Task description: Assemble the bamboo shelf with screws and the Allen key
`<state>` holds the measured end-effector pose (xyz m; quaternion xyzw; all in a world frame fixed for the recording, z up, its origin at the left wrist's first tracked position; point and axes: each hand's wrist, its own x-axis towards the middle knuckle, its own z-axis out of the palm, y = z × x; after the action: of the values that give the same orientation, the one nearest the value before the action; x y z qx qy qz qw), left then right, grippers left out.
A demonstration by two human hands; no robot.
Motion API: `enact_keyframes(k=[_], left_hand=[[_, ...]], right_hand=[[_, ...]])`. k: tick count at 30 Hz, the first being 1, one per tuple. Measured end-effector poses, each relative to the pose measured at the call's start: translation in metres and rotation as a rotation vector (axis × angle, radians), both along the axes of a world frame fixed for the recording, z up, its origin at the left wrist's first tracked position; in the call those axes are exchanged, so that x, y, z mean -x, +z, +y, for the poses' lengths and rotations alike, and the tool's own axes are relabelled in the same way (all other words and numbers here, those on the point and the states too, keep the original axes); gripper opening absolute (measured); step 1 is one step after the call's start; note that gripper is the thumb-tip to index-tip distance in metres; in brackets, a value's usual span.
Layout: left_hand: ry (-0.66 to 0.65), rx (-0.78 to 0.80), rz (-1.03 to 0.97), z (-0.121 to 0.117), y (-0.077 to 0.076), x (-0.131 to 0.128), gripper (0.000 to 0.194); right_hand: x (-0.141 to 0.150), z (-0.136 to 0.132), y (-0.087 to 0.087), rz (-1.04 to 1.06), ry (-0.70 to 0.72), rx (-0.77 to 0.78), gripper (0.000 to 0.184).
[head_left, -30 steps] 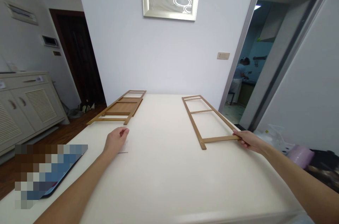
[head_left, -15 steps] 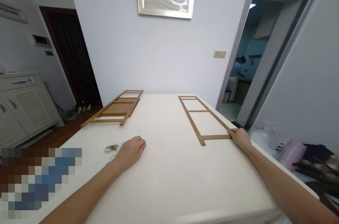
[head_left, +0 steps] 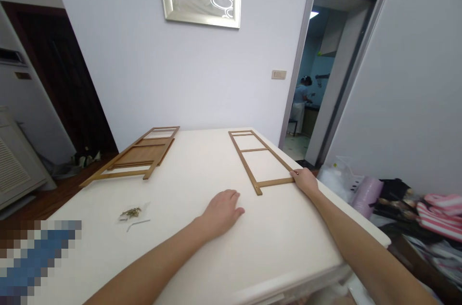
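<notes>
Left hand (head_left: 222, 212) has shifted toward 3 o'clock, nearer the open frame (head_left: 276, 182); it's empty, fingers loosely extended. Right hand (head_left: 306, 182) grips that frame's 4 o'clock corner; frame lies at 1 o'clock on the surface (head_left: 195, 165). Panelled frame (head_left: 144, 155) at 11, untouched. Screws (head_left: 132, 212) and hex key (head_left: 139, 222) at 9, unheld. Looks early: both frames laid out, not joined together.

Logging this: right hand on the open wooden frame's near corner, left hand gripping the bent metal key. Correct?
Not quite: the bent metal key isn't in the left hand; the head view shows it lying on the table, apart from that hand. The right hand is on the near corner of the open wooden frame.
</notes>
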<state>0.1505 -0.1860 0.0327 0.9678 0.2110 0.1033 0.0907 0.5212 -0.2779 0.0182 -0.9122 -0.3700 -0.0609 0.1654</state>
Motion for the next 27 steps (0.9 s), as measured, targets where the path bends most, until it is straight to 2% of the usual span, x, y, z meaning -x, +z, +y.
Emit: enact_keyframes(k=[2,4,6,10,19,27], left_hand=[[-0.049,0.08,-0.008,-0.016,0.001,-0.037,0.062],[-0.054,0.124,-0.016,-0.026,-0.003,-0.064,0.067],[-0.036,0.155,-0.021,-0.03,-0.009,-0.077,0.067],[-0.034,0.183,-0.028,-0.029,-0.017,-0.075,0.066],[-0.068,0.189,-0.037,-0.03,-0.012,-0.069,0.063],[-0.074,0.07,-0.113,-0.028,-0.011,-0.066,0.052]], right_hand=[[0.0,-0.001,0.0,-0.014,0.009,0.007,0.036],[-0.001,-0.001,-0.001,-0.028,0.01,0.018,0.038],[-0.001,-0.001,-0.002,-0.042,0.002,0.029,0.041],[0.0,0.0,-0.003,-0.068,-0.023,0.041,0.046],[0.009,-0.003,0.004,-0.137,-0.089,0.047,0.046],[0.02,-0.005,0.01,-0.342,-0.028,0.01,0.053]])
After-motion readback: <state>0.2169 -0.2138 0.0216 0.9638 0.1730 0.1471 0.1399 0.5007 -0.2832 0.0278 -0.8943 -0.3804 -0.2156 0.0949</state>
